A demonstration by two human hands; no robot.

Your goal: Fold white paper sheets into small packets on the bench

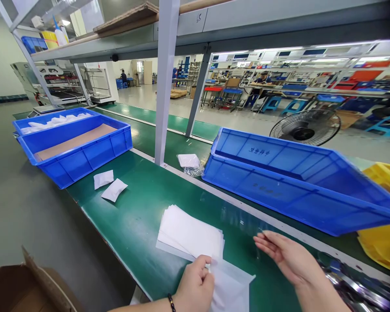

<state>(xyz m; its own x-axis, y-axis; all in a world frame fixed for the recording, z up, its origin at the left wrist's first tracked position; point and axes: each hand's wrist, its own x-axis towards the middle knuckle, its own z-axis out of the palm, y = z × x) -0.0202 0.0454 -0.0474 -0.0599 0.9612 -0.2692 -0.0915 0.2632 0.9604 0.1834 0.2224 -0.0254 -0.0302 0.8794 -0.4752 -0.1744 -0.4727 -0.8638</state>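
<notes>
A stack of white sheets (190, 234) lies on the green table (139, 216) in front of me. My left hand (196, 281) pinches the near edge of a white sheet or bag (230, 290) that lies partly on that stack. My right hand (284, 253) hovers just to the right with fingers spread, its fingertips at a clear plastic film (243, 221) that is hard to make out. Two small white packets (108, 185) lie further left on the table.
A large tilted blue bin (299, 190) stands at the right, a yellow bin (385, 216) beyond it. Two blue bins (78, 149) sit at the far left. A white packet on clear wrap (189, 162) lies by a grey post (164, 82). An open cardboard box (26, 286) is at lower left.
</notes>
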